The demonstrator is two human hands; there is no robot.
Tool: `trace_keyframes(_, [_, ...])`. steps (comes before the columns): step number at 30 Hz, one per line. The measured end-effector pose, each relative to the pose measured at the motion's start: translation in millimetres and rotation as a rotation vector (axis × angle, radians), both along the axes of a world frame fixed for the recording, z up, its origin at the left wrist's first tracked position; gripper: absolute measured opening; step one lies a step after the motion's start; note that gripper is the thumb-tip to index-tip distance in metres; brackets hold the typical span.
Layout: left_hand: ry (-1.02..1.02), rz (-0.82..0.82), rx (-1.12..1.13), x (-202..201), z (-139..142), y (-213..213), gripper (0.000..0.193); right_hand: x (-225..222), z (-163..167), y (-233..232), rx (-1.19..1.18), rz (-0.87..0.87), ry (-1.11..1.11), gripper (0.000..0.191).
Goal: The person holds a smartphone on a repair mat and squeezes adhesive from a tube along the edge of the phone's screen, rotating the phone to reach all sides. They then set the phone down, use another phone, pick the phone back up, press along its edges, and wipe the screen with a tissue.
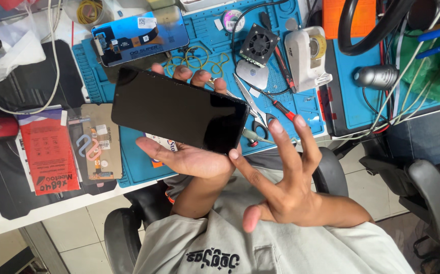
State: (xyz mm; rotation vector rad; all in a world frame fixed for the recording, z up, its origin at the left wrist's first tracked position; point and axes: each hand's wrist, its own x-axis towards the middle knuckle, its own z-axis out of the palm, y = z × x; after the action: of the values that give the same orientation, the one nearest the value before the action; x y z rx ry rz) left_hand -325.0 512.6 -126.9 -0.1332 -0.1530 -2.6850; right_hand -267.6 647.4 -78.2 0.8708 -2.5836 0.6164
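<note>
My left hand (pixel 192 160) is palm up under a black smartphone (pixel 179 114) and holds it flat, dark screen up, with fingertips showing past its far edge. My right hand (pixel 286 190) hovers to the right with its fingers spread and holds nothing. Its index fingertip touches the phone's near right corner. Both hands are above the front edge of a blue work mat (pixel 301 119).
On the mat lie a phone screen panel with blue film (pixel 138 35), yellow rubber bands (pixel 199 58), a small black fan (pixel 258 44), scissors (pixel 253 109), a red-handled screwdriver (pixel 282 109) and a white tape dispenser (pixel 306 56). A red packet (pixel 50 152) and a phone back panel (pixel 95 149) lie left.
</note>
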Motion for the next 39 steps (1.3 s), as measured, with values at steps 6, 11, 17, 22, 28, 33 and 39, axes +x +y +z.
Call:
trace_keyframes(6, [0.017, -0.074, -0.016, 6.6, 3.1, -1.6, 0.087, -30.6, 1.4, 24.7, -0.019, 0.019, 0.064, 0.092])
trace_keyframes(11, [0.032, -0.183, 0.036, 5.5, 6.6, -5.1, 0.089, -65.1, 0.9, 35.6, -0.047, 0.08, 0.105, 0.092])
trace_keyframes(17, [0.053, -0.242, 0.082, 0.3, 7.5, -4.9, 0.087, -75.4, 6.8, 41.1, -0.056, 0.121, 0.134, 0.102])
trace_keyframes(22, [0.007, -0.212, 0.106, -4.3, 7.0, -1.2, 0.085, -52.3, 4.1, 32.7, 0.05, 0.121, 0.123, 0.102])
trace_keyframes(28, [-0.067, -0.191, 0.123, -14.4, 5.2, 1.9, 0.08, -31.5, -4.8, 13.3, -0.014, 0.181, 0.128, 0.098])
trace_keyframes(33, [-0.046, -0.341, 0.108, -24.2, 5.3, -1.2, 0.079, -53.2, 1.7, 37.0, -0.115, 0.302, 0.032, 0.097])
trace_keyframes(39, [0.129, -0.493, -0.082, -39.2, 3.6, 4.4, 0.083, -93.1, 4.0, 54.2, -0.052, 0.509, 0.136, 0.094])
